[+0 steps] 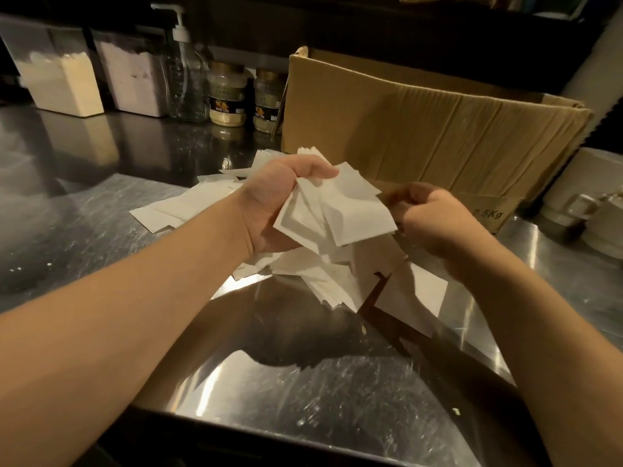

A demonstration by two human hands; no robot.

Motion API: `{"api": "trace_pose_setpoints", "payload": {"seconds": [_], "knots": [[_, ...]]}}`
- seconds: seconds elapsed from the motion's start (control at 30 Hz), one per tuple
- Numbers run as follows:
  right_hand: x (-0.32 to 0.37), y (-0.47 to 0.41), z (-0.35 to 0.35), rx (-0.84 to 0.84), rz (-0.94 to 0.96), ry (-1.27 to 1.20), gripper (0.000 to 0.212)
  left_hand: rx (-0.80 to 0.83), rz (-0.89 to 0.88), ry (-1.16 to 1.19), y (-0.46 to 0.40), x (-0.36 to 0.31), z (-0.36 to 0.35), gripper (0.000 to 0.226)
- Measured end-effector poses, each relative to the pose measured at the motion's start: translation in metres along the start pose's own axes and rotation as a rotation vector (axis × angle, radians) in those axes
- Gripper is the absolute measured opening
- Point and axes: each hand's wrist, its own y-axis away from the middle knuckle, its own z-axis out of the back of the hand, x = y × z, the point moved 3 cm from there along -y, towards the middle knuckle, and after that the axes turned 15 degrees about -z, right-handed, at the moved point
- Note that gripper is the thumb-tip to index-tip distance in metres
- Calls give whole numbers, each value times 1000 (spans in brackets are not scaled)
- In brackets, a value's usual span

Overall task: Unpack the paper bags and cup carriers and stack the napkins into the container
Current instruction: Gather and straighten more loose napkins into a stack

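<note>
From the head view, the left hand (279, 203) grips a loose sheaf of napkins (333, 210), which fans rightward toward the right hand (435, 224) — its fingers are curled at the sheaf's edge, though whether they pinch it I cannot tell. More napkins lie scattered on the steel counter (101, 230) below. The open cardboard box (421, 129) stands just behind — its contents are hidden.

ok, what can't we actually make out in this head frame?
- Inside of the cardboard box: hidden by its near wall.
- Right hand fingertips: blurred and in shadow; what they pinch is unclear.
- Napkin bundle count in left hand: sheets overlap.
- Jar labels: too small, dim.
- White cups: cut off by the right edge.
</note>
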Motion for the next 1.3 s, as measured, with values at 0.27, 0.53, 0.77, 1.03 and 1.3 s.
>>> {"api": "trace_pose_setpoints", "payload": {"seconds": [0.27,0.53,0.77,1.03,1.3], "knots": [[-10,3,21,237,-62,673,52,-66,-30,70,-3,0,7,62],[-15,-12,-4,69,-74,567,39,-78,-27,31,-1,-1,2,58],[-13,-11,13,88,-89,163,3,-87,-34,41,1,0,2,57],[-12,2,34,218,-70,77,17,-74,-96,137,2,-3,-1,37],[-4,9,-3,227,133,242,17,-69,-122,206,-2,-3,4,51]]}}
